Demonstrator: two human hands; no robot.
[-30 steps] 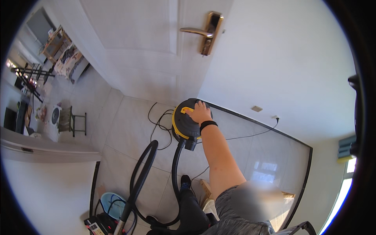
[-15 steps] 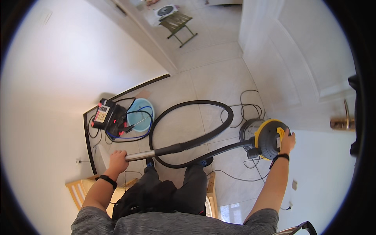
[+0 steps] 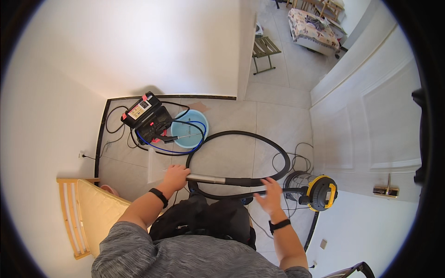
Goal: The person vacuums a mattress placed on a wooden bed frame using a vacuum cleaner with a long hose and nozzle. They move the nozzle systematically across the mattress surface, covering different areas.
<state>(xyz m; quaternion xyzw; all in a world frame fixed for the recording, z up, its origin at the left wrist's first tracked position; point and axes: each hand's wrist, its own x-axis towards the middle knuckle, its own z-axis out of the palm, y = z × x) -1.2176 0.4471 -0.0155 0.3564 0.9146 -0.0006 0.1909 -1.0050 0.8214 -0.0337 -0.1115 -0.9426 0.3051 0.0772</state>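
Observation:
My left hand [image 3: 176, 177] is closed around the end of a metal vacuum wand [image 3: 208, 179], held across in front of my legs. Just beyond that hand, a see-through flat piece [image 3: 156, 166] shows faintly; whether it joins the wand I cannot tell. A black ribbed hose [image 3: 285, 155] runs from the wand in a wide loop to a vacuum cleaner [image 3: 320, 192] with a yellow-rimmed dark lid and yellow handle, standing at the right. My right hand [image 3: 270, 196] has its fingers spread over the hose, near the wand's black grip, not closed around it.
On the left floor lies an open black case-like machine [image 3: 150, 120] with a red light, beside a light blue basin [image 3: 190, 141] holding a wand and cables. A wooden bed frame [image 3: 76, 217] stands lower left. A white door [image 3: 366, 116] is at right; a folding stool [image 3: 265, 48] sits beyond the doorway.
My right hand has left the vacuum cleaner's lid and come across to the hose by the wand. My left hand still holds the wand. The view has turned, showing more of the far room.

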